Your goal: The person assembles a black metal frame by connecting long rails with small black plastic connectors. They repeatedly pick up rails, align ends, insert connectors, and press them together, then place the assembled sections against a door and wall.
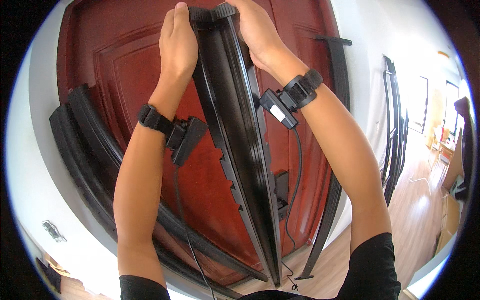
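Two hands (179, 47) (258, 37) apparently against black channel (225, 75)

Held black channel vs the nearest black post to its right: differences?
The left hand and right hand hold the channel near its top; neither touches the post. The channel appears wider than the post. The channel shows an open trough with notched edges; the post carries a crosspiece at its top. Both are black, long and narrow.

- Ahead of you, a dark red panelled door (135, 75)
- To your right, a white wall (367, 65)
- Below you to the right, pale wood flooring (412, 205)
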Demonstrator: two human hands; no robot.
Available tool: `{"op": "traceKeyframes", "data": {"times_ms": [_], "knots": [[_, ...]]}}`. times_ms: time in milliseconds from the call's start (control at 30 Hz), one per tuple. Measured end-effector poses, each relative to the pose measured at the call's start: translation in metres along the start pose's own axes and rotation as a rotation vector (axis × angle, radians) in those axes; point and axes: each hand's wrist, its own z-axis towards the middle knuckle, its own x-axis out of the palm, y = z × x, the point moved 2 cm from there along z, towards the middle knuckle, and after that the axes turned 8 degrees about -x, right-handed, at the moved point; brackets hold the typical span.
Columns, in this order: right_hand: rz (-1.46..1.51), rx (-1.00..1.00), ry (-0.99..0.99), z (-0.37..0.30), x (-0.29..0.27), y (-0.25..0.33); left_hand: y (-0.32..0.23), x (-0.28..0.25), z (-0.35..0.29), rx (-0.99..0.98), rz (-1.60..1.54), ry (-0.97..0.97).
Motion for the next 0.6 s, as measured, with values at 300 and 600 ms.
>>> {"op": "traceKeyframes", "data": {"times_ms": [300,600], "knots": [[-0.045,0.002,0.041,-0.001,0.015,-0.002,-0.004,-0.014,-0.012,0.019,0.079,-0.024],[0.269,0.033,0.115,-0.008,0.012,-0.007,0.001,-0.012,-0.013,0.129,0.155,-0.048]]}}
